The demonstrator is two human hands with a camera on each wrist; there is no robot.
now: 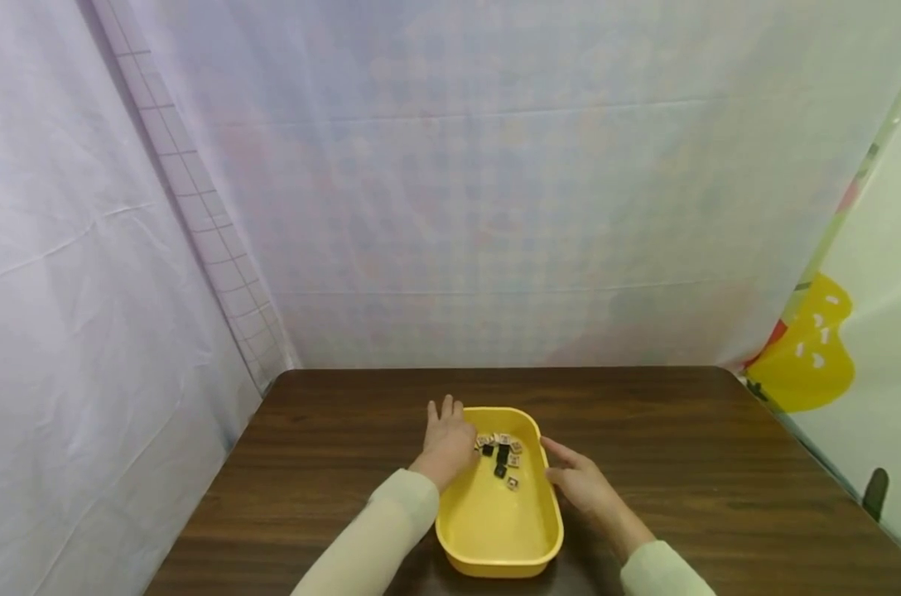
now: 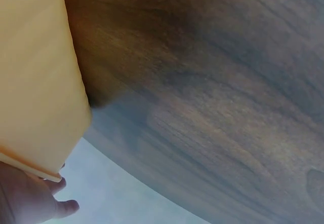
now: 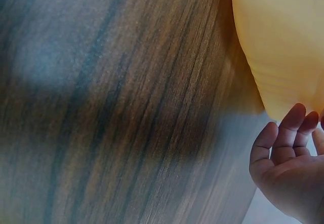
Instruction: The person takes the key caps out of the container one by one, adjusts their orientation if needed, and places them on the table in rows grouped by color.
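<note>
A yellow plastic tray (image 1: 495, 538) with rounded corners sits lengthwise before me. Small pale square tiles (image 1: 513, 483) with dark marks and several black pieces (image 1: 500, 471) lie toward its far end. My left hand (image 1: 450, 443) reaches over the left rim; three fingers are spread outward, while its thumb and index finger are hidden, so I cannot tell whether they pinch a tile. At the right side wall, my right hand (image 1: 580, 484) holds the tray, thumb and index finger at the rim. In the right wrist view, its bent fingers (image 3: 291, 125) rest against the outer wall.
The tray stands on a dark wood-grain table (image 1: 331, 430). Beyond the back edge hangs a pale patterned curtain (image 1: 495, 207), with a white sheet (image 1: 85, 290) on the left. A yellow printed shape (image 1: 808, 356) shows on the right-hand sheet.
</note>
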